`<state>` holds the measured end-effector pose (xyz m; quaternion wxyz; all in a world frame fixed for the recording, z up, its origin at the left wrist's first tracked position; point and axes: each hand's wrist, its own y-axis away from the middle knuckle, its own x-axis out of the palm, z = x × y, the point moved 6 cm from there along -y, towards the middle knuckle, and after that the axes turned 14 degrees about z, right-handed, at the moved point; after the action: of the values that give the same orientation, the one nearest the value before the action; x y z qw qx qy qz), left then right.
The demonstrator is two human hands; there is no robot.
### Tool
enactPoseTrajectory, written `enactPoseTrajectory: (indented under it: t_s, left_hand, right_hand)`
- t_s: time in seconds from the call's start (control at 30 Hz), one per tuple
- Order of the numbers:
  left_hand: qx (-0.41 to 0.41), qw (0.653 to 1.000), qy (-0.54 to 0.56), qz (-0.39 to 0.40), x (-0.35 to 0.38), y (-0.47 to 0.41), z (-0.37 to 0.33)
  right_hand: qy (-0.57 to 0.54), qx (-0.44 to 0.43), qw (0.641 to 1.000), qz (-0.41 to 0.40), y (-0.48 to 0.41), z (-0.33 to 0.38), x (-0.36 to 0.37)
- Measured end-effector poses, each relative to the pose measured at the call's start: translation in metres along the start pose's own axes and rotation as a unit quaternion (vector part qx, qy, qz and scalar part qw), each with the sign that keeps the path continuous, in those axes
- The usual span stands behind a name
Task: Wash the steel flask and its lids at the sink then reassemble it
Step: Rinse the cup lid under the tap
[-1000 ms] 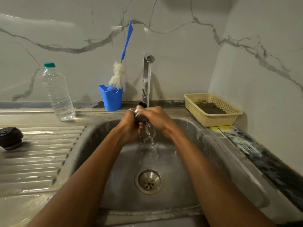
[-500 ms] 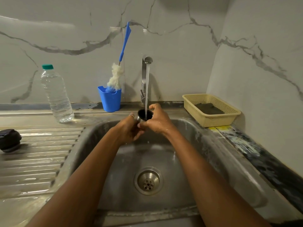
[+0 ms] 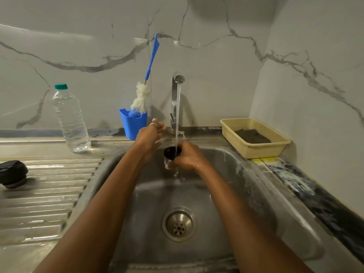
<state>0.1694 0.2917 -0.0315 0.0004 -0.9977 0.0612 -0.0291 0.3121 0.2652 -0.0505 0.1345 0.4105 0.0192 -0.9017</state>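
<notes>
Near the centre of the frame, the right hand (image 3: pixel 188 157) wraps its grip around a small steel cup lid (image 3: pixel 171 154), holding it mouth-up over the sink (image 3: pixel 226 174). Water from the tap (image 3: pixel 176 91) runs straight into the lid and spills below it. The left hand (image 3: pixel 150 135) is apart from the lid, just up and left of it, fingers spread and holding nothing, a ring on one finger. At the left edge, a black lid (image 3: pixel 12 173) lies on the ribbed drainer of the worktop (image 3: pixel 49 194). Behind stand a clear bottle (image 3: pixel 70 119), a blue holder (image 3: pixel 133 123) with a bottle brush (image 3: pixel 144 89), and, at right, a yellow basket (image 3: pixel 254 137).
</notes>
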Motion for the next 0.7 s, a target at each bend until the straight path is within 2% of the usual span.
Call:
enactPoseTrajectory:
  t_s: [0.13, 0.23, 0.37, 0.47, 0.6, 0.7]
  left_hand:
    - [-0.019, 0.998, -0.041, 0.033, 0.02, -0.016, -0.017]
    - [-0.041, 0.998, 0.001, 0.047, 0.032, -0.031, -0.016]
    - [-0.015, 0.997, 0.038, 0.062, 0.036, -0.044, -0.01]
    - [0.001, 0.997, -0.019, 0.071, 0.033, -0.05, -0.005]
    - [-0.043, 0.98, -0.107, 0.16, 0.037, -0.059, -0.002]
    - [-0.04, 0.977, -0.096, 0.188, 0.036, -0.055, -0.01]
  right_hand:
    - [-0.005, 0.022, 1.0, -0.015, 0.002, 0.0, -0.009]
    - [-0.002, 0.028, 1.0, 0.01, 0.003, 0.0, -0.006]
    - [-0.001, 0.018, 1.0, 0.014, 0.003, 0.0, -0.005]
    - [-0.016, 0.025, 0.999, 0.013, 0.002, -0.002, -0.006]
    - [-0.032, 0.021, 0.999, 0.002, 0.006, -0.006, -0.014]
    - [-0.046, 0.018, 0.999, 0.008, 0.009, -0.008, -0.017]
